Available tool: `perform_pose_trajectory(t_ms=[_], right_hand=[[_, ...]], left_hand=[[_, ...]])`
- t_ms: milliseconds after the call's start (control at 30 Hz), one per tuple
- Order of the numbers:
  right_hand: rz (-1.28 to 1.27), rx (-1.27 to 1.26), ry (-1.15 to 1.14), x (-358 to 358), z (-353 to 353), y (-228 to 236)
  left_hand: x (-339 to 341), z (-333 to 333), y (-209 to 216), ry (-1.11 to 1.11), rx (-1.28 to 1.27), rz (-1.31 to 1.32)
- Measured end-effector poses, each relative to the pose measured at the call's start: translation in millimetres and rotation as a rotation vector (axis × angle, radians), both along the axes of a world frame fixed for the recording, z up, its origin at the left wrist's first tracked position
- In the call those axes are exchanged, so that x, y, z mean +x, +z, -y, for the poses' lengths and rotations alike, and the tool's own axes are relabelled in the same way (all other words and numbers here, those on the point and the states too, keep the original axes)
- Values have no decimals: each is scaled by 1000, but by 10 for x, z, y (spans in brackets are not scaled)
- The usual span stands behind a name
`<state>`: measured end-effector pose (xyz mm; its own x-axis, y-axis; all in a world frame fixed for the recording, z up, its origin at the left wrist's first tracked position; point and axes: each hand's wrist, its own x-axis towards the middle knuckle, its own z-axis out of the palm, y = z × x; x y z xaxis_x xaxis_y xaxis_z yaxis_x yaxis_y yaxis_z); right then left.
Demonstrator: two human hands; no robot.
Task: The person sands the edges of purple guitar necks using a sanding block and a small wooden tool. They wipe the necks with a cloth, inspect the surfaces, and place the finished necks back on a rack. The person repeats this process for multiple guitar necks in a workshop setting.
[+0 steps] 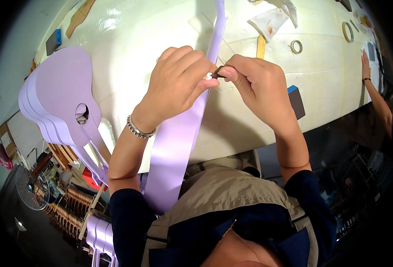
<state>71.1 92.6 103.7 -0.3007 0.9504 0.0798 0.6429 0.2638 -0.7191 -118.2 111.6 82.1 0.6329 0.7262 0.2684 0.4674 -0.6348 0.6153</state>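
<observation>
My left hand (178,80) is closed in a pinch, with a small white piece (209,76) showing at its thumb tip. Opposite it, my right hand (259,89) pinches a small dark brown piece (218,72), perhaps folded sandpaper. The two pieces meet or nearly meet; their exact kind is too small to tell. Under the hands, a lilac ukulele or small guitar (172,149) stands on its edge, its side facing up. Its body rests near my lap and its neck (217,38) points away across the table. My left wrist hides part of it.
Several lilac guitar bodies (65,80) stand stacked at the left. On the pale table (138,26) lie tape rolls (296,46), a white cloth (270,22), a wooden stick (261,46) and a sanding block (297,103). Another person's arm (376,93) reaches in at the right.
</observation>
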Motion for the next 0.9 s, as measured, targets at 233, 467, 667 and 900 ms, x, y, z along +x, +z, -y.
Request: perform_pose_trajectory(t_ms=[233,467,667,900], right_hand=[[-282,-475,-10,54,28,-35],[-688,-627,-213,113,242,-145],[-355,-349,63,149,623,-257],[-348,-401,165,222,806,-275]], left_hand=[[13,-3,-5,-16,-13,9],[-97,55,3,279,-553,88],[-28,121,-466,261,-1009,122],[156,54,-614,153,-1252,217]])
